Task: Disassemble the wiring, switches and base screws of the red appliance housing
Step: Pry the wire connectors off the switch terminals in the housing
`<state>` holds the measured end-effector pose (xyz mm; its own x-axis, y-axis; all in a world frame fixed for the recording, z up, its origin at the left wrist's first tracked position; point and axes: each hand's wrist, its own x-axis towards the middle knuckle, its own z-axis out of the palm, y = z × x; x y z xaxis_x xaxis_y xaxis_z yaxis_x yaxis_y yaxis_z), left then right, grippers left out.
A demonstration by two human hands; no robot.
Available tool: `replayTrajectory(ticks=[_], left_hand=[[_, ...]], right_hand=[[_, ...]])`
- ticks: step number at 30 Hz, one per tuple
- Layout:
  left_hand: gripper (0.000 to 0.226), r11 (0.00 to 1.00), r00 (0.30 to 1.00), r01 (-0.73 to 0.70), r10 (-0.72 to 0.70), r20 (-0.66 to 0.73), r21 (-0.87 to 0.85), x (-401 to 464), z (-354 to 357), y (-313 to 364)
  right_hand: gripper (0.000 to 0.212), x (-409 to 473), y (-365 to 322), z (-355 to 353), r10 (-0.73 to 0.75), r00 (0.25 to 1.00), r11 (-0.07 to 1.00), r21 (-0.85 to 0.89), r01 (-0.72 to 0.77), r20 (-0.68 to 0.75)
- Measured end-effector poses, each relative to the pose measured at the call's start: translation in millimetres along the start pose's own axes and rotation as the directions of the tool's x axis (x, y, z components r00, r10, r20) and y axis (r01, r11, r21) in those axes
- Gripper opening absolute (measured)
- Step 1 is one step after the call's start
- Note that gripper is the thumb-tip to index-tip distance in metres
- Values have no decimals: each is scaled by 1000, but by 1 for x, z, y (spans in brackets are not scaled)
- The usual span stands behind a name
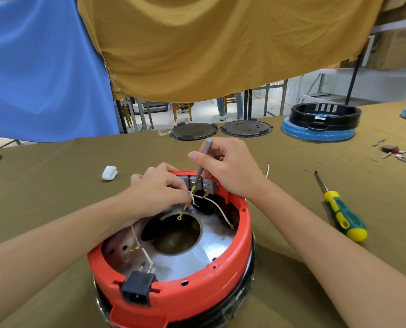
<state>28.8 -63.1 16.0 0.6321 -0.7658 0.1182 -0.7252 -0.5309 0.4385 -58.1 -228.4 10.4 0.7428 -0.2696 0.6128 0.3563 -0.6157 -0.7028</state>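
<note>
The red appliance housing lies open side up on the olive table, showing a silver plate inside. My right hand grips a thin grey screwdriver, whose tip points down at the grey switch blocks on the far inner wall. My left hand pinches a white wire beside those blocks. Another white wire with a brass ring terminal hangs loose to the right. A black power socket sits in the near rim with wires on its pins.
A green and yellow screwdriver lies right of the housing. Two round black covers and a black and blue housing stand at the far edge. Loose small parts lie far right. A white wad lies to the left.
</note>
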Motion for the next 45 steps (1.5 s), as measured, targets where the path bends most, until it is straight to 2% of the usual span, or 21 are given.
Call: replayTrajectory(ticks=[6, 10, 13, 17, 22, 25, 33, 36, 45], left_hand=[[12, 1000, 1000, -3, 3, 13, 11, 0, -1, -1], [22, 1000, 1000, 10, -10, 15, 12, -1, -2, 0], [11, 1000, 1000, 4, -4, 13, 11, 0, -1, 0], [23, 1000, 1000, 15, -15, 11, 13, 0, -1, 1], [11, 1000, 1000, -4, 4, 16, 19, -2, -2, 0], [13, 1000, 1000, -8, 8, 9, 28, -2, -2, 1], [9, 1000, 1000, -9, 8, 4, 29, -1, -2, 1], [19, 1000, 1000, 2, -2, 11, 16, -1, -2, 2], [20, 1000, 1000, -12, 12, 7, -8, 0, -1, -1]], right_hand=[[30, 0, 1, 0, 39, 999, 999, 19, -39, -22], [32, -2, -1, -1, 17, 999, 1000, 22, -17, -45], [31, -2, -2, -1, -2, 1000, 1000, -8, 1, -29], [30, -1, -1, 0, -13, 1000, 1000, -24, 13, -2], [29, 1, 3, 0, 51, 999, 998, 28, -51, -3], [28, 2, 4, 0, 90, 996, 994, 59, -89, -9], [28, -2, -3, -1, -36, 999, 999, -40, 35, -13], [27, -2, -4, -1, -73, 997, 995, -68, 73, 5], [27, -1, -2, -1, -33, 999, 999, -28, 34, 19]])
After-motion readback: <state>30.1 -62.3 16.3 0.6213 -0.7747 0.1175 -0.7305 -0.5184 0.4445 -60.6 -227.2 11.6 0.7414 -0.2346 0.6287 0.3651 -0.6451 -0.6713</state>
